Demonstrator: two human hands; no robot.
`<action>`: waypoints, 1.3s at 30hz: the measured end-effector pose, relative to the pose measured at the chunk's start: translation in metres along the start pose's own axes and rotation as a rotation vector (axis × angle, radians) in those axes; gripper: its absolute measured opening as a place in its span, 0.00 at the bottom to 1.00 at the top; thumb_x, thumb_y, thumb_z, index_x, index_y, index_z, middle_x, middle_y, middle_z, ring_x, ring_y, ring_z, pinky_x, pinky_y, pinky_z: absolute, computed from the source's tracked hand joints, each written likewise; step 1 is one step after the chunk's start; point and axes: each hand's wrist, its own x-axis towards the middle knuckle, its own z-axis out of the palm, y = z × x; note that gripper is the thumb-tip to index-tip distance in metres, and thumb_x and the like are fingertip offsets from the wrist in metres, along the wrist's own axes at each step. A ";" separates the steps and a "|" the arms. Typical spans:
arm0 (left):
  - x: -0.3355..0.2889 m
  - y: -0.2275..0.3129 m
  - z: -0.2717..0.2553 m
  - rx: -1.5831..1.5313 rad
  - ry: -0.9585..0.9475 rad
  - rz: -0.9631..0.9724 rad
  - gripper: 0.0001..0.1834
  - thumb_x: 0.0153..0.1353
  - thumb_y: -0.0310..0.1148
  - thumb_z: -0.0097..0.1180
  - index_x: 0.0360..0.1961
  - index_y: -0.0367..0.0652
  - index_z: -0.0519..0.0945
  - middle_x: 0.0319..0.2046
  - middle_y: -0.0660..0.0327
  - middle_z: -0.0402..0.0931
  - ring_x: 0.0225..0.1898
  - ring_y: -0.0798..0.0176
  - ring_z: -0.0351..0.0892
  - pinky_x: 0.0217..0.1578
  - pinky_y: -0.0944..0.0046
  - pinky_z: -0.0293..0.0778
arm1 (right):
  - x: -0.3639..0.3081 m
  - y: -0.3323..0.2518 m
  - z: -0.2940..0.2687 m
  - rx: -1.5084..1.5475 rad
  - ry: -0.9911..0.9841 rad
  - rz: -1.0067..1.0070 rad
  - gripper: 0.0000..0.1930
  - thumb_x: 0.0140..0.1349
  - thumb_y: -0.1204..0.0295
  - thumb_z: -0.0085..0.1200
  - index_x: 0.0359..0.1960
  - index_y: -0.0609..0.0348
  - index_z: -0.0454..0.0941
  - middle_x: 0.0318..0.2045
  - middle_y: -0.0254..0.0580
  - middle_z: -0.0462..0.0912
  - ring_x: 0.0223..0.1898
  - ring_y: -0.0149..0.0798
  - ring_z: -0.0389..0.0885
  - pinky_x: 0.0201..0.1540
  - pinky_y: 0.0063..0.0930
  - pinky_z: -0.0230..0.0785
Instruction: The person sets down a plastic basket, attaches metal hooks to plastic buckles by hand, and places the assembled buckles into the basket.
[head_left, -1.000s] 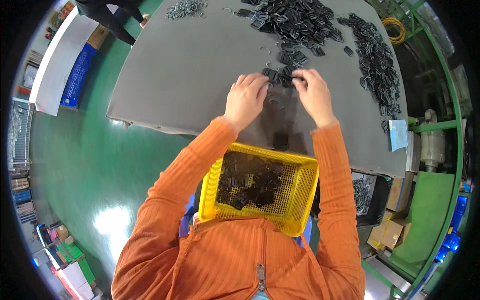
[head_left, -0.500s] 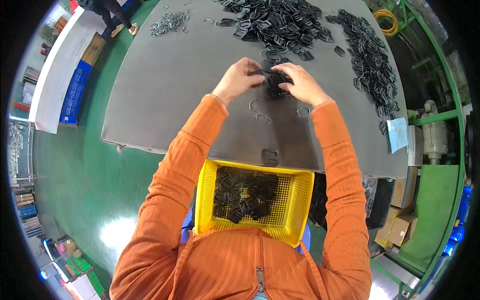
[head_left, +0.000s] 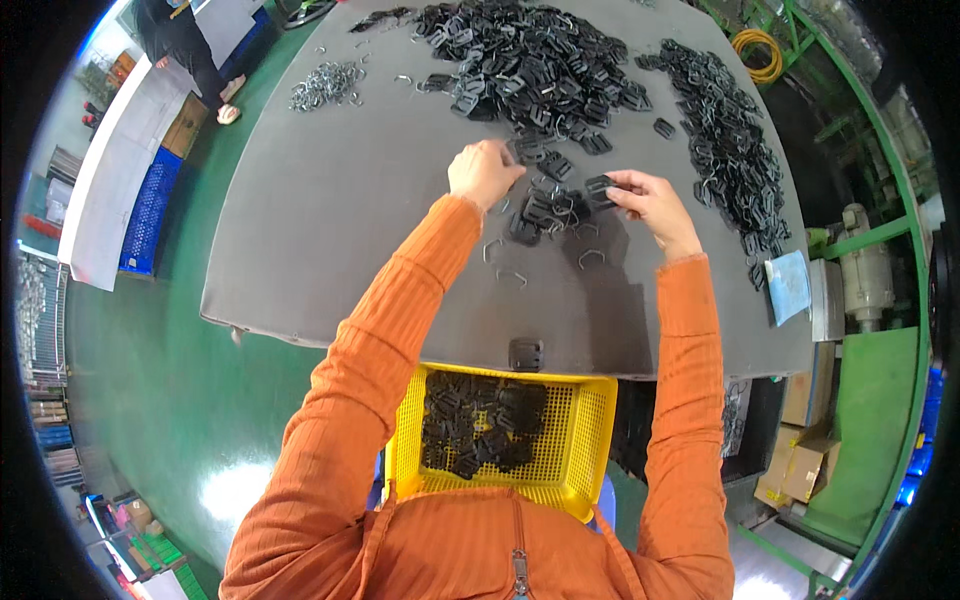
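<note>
My right hand [head_left: 648, 203] pinches a black plastic strap buckle [head_left: 600, 191] between thumb and fingers, just above the grey table. My left hand [head_left: 484, 172] is closed, thumb against fingers; something dark shows at its fingertips, too small to make out. Between my hands lies a small cluster of black buckles [head_left: 543, 212] with metal hooks among them. Several loose bent wire hooks, one of them a metal hook [head_left: 592, 258], lie nearer to me. A single black buckle [head_left: 526, 354] rests at the table's front edge.
A large heap of black buckles [head_left: 530, 70] covers the far middle of the table [head_left: 300, 220]. A long row of buckles with hooks [head_left: 735, 150] runs along the right. Metal hooks [head_left: 328, 86] lie far left. Below the edge sits a yellow basket [head_left: 575, 440] holding black buckles.
My hands have moved apart and nearer to me; the right one now holds a buckle away from the cluster. The view has shifted slightly, and the person at far left stands further into it.
</note>
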 end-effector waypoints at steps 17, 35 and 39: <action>0.002 -0.006 -0.015 -0.412 0.031 -0.027 0.15 0.48 0.34 0.64 0.29 0.36 0.73 0.32 0.54 0.78 0.28 0.61 0.79 0.30 0.62 0.75 | 0.095 0.012 0.010 -0.651 0.235 -0.026 0.22 0.50 0.61 0.60 0.45 0.57 0.74 0.35 0.45 0.82 0.39 0.47 0.80 0.41 0.37 0.71; -0.007 0.017 -0.023 -0.067 0.169 0.050 0.14 0.47 0.38 0.63 0.34 0.43 0.80 0.27 0.57 0.81 0.30 0.58 0.81 0.33 0.61 0.74 | 0.067 0.000 0.051 -0.879 -0.031 -0.055 0.14 0.54 0.63 0.56 0.39 0.56 0.74 0.34 0.48 0.80 0.46 0.51 0.77 0.46 0.42 0.69; -0.093 0.036 -0.079 -0.394 -0.464 0.199 0.13 0.49 0.34 0.61 0.32 0.37 0.78 0.21 0.61 0.76 0.24 0.72 0.72 0.28 0.67 0.69 | 0.073 0.027 0.037 -0.693 0.092 -0.100 0.13 0.55 0.62 0.56 0.38 0.54 0.74 0.40 0.47 0.79 0.48 0.47 0.75 0.49 0.40 0.67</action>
